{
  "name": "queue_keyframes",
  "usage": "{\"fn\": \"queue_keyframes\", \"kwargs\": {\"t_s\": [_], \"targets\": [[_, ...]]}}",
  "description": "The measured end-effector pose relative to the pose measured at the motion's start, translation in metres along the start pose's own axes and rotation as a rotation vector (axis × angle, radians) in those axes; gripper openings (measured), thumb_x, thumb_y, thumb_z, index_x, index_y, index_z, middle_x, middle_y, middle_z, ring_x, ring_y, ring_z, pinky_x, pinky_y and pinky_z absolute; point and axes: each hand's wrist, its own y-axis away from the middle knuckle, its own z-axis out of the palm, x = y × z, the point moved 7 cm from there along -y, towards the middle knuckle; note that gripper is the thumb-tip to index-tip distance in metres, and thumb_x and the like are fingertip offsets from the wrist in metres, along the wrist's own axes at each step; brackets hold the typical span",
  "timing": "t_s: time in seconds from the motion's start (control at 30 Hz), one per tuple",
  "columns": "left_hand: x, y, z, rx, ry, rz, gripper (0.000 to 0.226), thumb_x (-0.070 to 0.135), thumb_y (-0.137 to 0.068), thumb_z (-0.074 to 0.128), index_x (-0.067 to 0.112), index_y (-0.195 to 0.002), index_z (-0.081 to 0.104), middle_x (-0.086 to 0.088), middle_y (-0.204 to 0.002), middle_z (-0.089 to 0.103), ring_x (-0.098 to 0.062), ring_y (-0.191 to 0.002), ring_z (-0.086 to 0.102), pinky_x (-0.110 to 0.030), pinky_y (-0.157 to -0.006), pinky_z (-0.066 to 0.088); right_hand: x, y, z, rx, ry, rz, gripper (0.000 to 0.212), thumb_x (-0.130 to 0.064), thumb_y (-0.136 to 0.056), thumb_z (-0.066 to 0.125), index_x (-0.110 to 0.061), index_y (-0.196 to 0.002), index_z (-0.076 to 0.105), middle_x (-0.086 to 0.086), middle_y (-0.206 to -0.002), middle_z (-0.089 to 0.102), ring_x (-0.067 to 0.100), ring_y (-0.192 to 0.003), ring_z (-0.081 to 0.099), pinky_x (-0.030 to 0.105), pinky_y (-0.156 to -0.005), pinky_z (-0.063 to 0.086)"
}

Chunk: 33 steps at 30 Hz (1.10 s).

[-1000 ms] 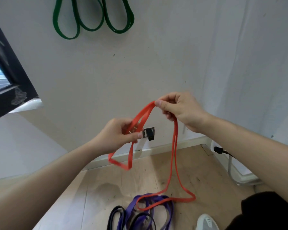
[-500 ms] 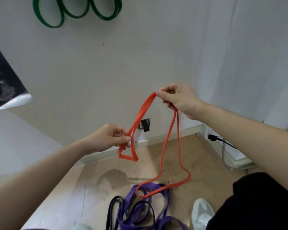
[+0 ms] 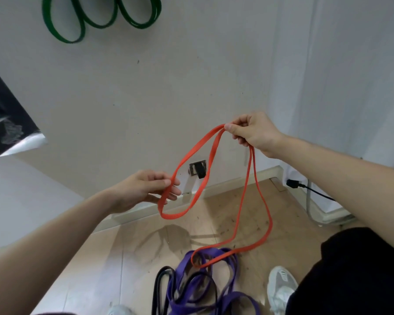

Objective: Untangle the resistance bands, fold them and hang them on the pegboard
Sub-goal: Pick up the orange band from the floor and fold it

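Head view: orange resistance band [image 3: 248, 189] is up off the floor, held at two spots. Right hand [image 3: 253, 133] has its fingers [image 3: 231, 128] pinched shut on the top bend of the band, up near the wall and above the outlet plate [image 3: 197, 168]. Left hand [image 3: 143, 189] sits lower and left of the outlet, fingers closed on one strand of the short loop that sags just below it.

Key relation — the long axis of the band runs down and slightly left from the right-hand pinch: two long strands drop below the right hand, and the bottom bend rests over the purple bands [image 3: 214, 289] piled on the floor, below the outlet. Can't tell whether it only lies on them or is threaded through. A black band [image 3: 162, 283] lies tangled with the purple pile.

My read: this is the fold step for the orange one. The right hand is the anchor, well above the hanging end. The left hand is lower, so it looks nearer the hanging bend and better placed to gather it up. That depends on the bottom loop lifting clear of the purple pile; if it snags, the pile comes up with it.

Green band [image 3: 100, 19] already hangs folded in loops high on the wall above the outlet — the hook itself isn't in view.
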Motion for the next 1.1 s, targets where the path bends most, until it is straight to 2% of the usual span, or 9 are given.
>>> {"fn": "queue_keyframes", "kwargs": {"t_s": [0.2, 0.4, 0.5, 0.57, 0.7, 0.8, 0.9, 1.0, 1.1], "targets": [[0.015, 0.001, -0.013, 0.244, -0.025, 0.117, 0.014, 0.011, -0.088, 0.075, 0.002, -0.098, 0.072, -0.012, -0.089, 0.078, -0.022, -0.086, 0.075, -0.030, -0.069, 0.059, 0.004, 0.000, -0.002, -0.015, 0.047, 0.013, 0.024, -0.022, -0.093, 0.070, 0.001, -0.098, 0.071, 0.006, -0.070, 0.064, 0.013, -0.058, 0.054, 0.025, -0.054, 0.047], [0.029, 0.005, -0.040, 0.613, -0.137, 0.221, 0.008, 0.016, -0.091, 0.074, 0.010, -0.088, 0.070, -0.007, -0.084, 0.079, -0.016, -0.066, 0.062, -0.028, -0.060, 0.049, 0.010, -0.002, 0.001, -0.037, 0.086, 0.035, 0.023, -0.023, -0.092, 0.071, -0.001, -0.097, 0.071, 0.007, -0.070, 0.064, 0.011, -0.056, 0.054, 0.027, -0.056, 0.046], [0.028, 0.006, -0.048, 0.666, -0.109, 0.214, 0.009, 0.015, -0.094, 0.070, 0.010, -0.089, 0.065, -0.001, -0.084, 0.080, -0.016, -0.066, 0.062, -0.027, -0.062, 0.049, 0.011, -0.003, 0.003, -0.047, 0.083, 0.036, 0.021, -0.024, -0.092, 0.071, -0.004, -0.096, 0.072, 0.005, -0.070, 0.065, 0.011, -0.056, 0.055, 0.025, -0.054, 0.047], [0.023, 0.005, -0.049, 0.624, -0.085, 0.186, 0.010, 0.014, -0.095, 0.069, 0.007, -0.093, 0.063, -0.002, -0.082, 0.080, -0.015, -0.069, 0.067, -0.020, -0.060, 0.050, 0.011, -0.004, 0.005, -0.047, 0.064, 0.034, 0.020, -0.023, -0.092, 0.071, -0.003, -0.096, 0.072, 0.005, -0.069, 0.065, 0.012, -0.057, 0.055, 0.024, -0.053, 0.047], [0.008, -0.001, -0.044, 0.349, -0.178, 0.083, 0.012, 0.013, -0.093, 0.072, 0.012, -0.105, 0.071, -0.005, -0.080, 0.075, -0.014, -0.076, 0.070, -0.025, -0.072, 0.053, 0.010, -0.006, 0.004, -0.034, -0.038, 0.053, 0.021, -0.021, -0.091, 0.072, -0.001, -0.095, 0.071, 0.003, -0.065, 0.062, 0.010, -0.053, 0.053, 0.022, -0.050, 0.044], [-0.003, 0.000, -0.037, 0.128, -0.280, 0.016, 0.010, 0.012, -0.091, 0.074, 0.017, -0.098, 0.078, -0.009, -0.088, 0.072, -0.012, -0.085, 0.065, -0.027, -0.082, 0.050, 0.009, -0.008, 0.001, -0.023, -0.122, 0.061, 0.020, -0.020, -0.092, 0.071, 0.001, -0.095, 0.070, 0.004, -0.064, 0.059, 0.012, -0.052, 0.051, 0.023, -0.049, 0.042], [-0.011, 0.005, -0.028, -0.051, -0.301, -0.051, 0.006, 0.019, -0.093, 0.071, 0.016, -0.092, 0.077, -0.003, -0.096, 0.075, -0.010, -0.094, 0.065, -0.033, -0.096, 0.046, 0.007, -0.009, -0.005, -0.006, -0.173, 0.071, 0.019, -0.020, -0.093, 0.069, -0.001, -0.093, 0.069, 0.004, -0.066, 0.058, 0.012, -0.052, 0.050, 0.023, -0.049, 0.041], [-0.011, 0.009, -0.022, -0.171, -0.160, -0.040, 0.012, 0.022, -0.093, 0.068, 0.013, -0.099, 0.073, -0.012, -0.112, 0.075, -0.018, -0.109, 0.068, -0.039, -0.105, 0.047, 0.008, -0.010, -0.009, 0.007, -0.168, 0.078, 0.017, -0.021, -0.093, 0.069, -0.005, -0.089, 0.070, 0.004, -0.066, 0.059, 0.012, -0.053, 0.051, 0.023, -0.049, 0.042], [-0.005, 0.010, -0.027, -0.150, 0.055, -0.008, 0.018, 0.014, -0.085, 0.069, 0.010, -0.103, 0.073, -0.020, -0.115, 0.072, -0.031, -0.111, 0.069, -0.041, -0.102, 0.053, 0.012, -0.011, -0.013, 0.029, -0.170, 0.085, 0.019, -0.023, -0.093, 0.069, -0.005, -0.089, 0.070, 0.004, -0.067, 0.059, 0.012, -0.054, 0.051, 0.023, -0.049, 0.042]]}}
